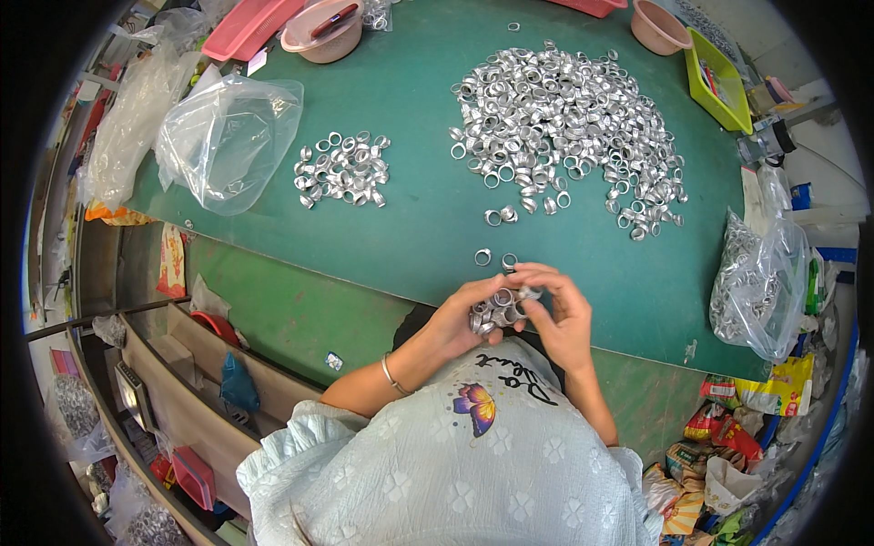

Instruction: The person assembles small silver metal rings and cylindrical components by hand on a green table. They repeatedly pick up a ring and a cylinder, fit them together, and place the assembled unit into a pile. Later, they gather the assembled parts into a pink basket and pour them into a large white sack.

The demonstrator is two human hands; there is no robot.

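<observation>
My left hand (462,314) is closed around several silver metal rings (492,314), held just over the table's front edge. The fingers of my right hand (563,318) pinch a single ring (528,293) against the right side of that handful. On the green table (401,227), two loose rings (496,258) lie just beyond my hands. A large pile of the same rings (555,118) spreads at the back right. To the left sits a smaller pile of rings (342,170).
A clear plastic bag (232,141) rests at the table's left. At the right edge stands a bag full of rings (751,291). Pink basins (320,32) and a yellow-green basket (715,82) line the back. Wooden drawers or shelves (200,364) lie left of me.
</observation>
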